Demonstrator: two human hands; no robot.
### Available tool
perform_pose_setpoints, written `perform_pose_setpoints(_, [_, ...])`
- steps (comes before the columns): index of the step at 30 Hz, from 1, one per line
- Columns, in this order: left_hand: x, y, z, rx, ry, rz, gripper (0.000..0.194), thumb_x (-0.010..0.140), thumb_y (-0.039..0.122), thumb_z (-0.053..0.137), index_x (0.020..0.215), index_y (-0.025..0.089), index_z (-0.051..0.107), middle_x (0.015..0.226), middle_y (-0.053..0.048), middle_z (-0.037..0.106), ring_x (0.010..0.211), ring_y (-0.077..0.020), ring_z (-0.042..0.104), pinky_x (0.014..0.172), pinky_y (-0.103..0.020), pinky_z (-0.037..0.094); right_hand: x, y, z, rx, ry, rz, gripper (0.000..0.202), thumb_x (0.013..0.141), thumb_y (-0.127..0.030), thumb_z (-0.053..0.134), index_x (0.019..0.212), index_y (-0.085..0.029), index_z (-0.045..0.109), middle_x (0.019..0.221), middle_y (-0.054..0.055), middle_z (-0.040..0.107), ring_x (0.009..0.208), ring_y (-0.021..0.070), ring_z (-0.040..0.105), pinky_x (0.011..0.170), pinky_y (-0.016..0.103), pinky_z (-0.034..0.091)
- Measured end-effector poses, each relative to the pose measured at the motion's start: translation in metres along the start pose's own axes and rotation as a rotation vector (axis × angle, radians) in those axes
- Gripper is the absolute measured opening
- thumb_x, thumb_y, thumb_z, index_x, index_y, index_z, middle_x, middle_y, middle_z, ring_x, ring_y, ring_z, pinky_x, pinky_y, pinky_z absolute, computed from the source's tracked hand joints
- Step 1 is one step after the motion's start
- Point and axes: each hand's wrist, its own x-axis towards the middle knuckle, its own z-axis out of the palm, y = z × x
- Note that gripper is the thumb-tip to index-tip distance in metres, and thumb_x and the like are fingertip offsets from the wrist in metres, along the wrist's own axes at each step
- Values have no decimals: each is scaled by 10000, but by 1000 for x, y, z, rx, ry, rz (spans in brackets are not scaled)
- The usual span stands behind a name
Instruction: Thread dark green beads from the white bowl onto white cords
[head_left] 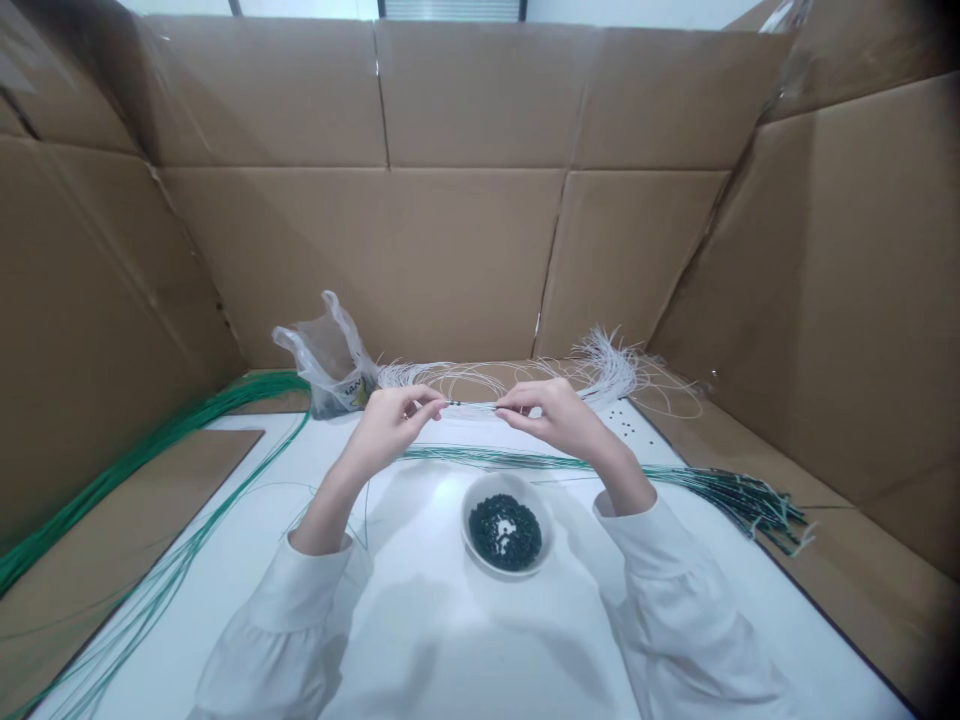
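Note:
In front of me both hands are raised, fingertips facing each other. A thin strand stretches between them, with a few small dark beads close to the left fingertips. My left hand pinches one end of this span between thumb and forefinger. At the other end, my right hand grips with thumb and fingers closed; a dark bit shows at its fingertips. Nearer to me, a white bowl holds many dark green beads. Whether the strand is cord or wire I cannot tell.
Long green strands cross the white table, ending right in a dark beaded bundle. More green strands lie left. Behind are a plastic bag and white strands. Loose beads lie right. Cardboard walls surround the table.

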Motion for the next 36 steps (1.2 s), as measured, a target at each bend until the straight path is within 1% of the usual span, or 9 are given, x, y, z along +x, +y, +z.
perform_pose_setpoints(4, [0, 6, 10, 42, 48, 94, 245, 818, 303, 439, 810, 157, 636, 708, -15, 659, 619, -113, 544, 579, -202, 405, 0, -1, 6, 95, -34, 88, 173, 730, -255, 568, 841, -185, 681, 767, 36, 679, 648, 141, 579, 638, 241, 416])
perform_pose_setpoints(7, [-1, 12, 20, 61, 45, 128, 218, 814, 274, 449, 809, 160, 635, 730, -15, 666, 610, -109, 545, 578, -201, 395, 2, -8, 17, 278, -9, 65, 353, 685, -310, 628, 1020, -199, 616, 876, 38, 669, 708, 148, 597, 667, 241, 443])
perform_pose_setpoints(13, [-3, 13, 22, 131, 83, 129, 238, 815, 288, 445, 777, 167, 646, 714, -6, 663, 559, -98, 513, 565, -205, 377, 5, -11, 27, 365, 68, 161, 249, 773, -367, 523, 820, -176, 677, 627, 19, 643, 475, 107, 550, 525, 222, 435])
perform_pose_setpoints(20, [-1, 4, 4, 126, 39, 79, 274, 815, 339, 437, 751, 165, 639, 659, 12, 650, 529, -89, 502, 545, -191, 367, 3, -3, 14, 380, 65, 227, 212, 714, -338, 580, 728, -152, 681, 673, 50, 665, 577, 150, 609, 576, 244, 464])
perform_pose_setpoints(25, [-3, 0, -4, 150, 27, 47, 293, 812, 355, 426, 774, 169, 650, 659, 10, 651, 509, -92, 481, 516, -190, 347, 2, 3, 8, 377, -29, 295, 253, 707, -362, 564, 742, -138, 677, 621, 42, 639, 476, 110, 538, 435, 208, 392])
perform_pose_setpoints(28, [-3, -9, -15, 166, -21, 32, 307, 805, 371, 429, 770, 167, 656, 654, 6, 652, 513, -99, 477, 496, -187, 335, 0, 19, 0, 299, -44, 309, 285, 709, -382, 552, 743, -131, 684, 586, 34, 620, 445, 87, 467, 415, 202, 347])
perform_pose_setpoints(32, [-6, -27, -39, 207, -37, -41, 342, 792, 427, 438, 777, 169, 663, 688, 2, 657, 547, -104, 475, 493, -183, 328, -11, 53, -22, 95, 50, 370, 337, 701, -431, 541, 676, -129, 689, 576, 24, 611, 461, 90, 442, 439, 216, 318])
perform_pose_setpoints(34, [-10, -35, -53, 236, 8, -98, 356, 784, 450, 446, 784, 167, 661, 729, 8, 662, 596, -103, 488, 518, -169, 332, -21, 68, -35, 6, 71, 468, 346, 697, -439, 541, 704, -131, 700, 608, 35, 640, 466, 114, 475, 453, 237, 331])
perform_pose_setpoints(36, [-16, -40, -65, 279, 48, -136, 374, 783, 470, 441, 834, 168, 655, 765, 24, 660, 633, -97, 484, 549, -155, 334, -33, 79, -47, -68, 139, 534, 324, 696, -418, 553, 731, -136, 709, 668, 54, 674, 580, 171, 566, 533, 261, 387])
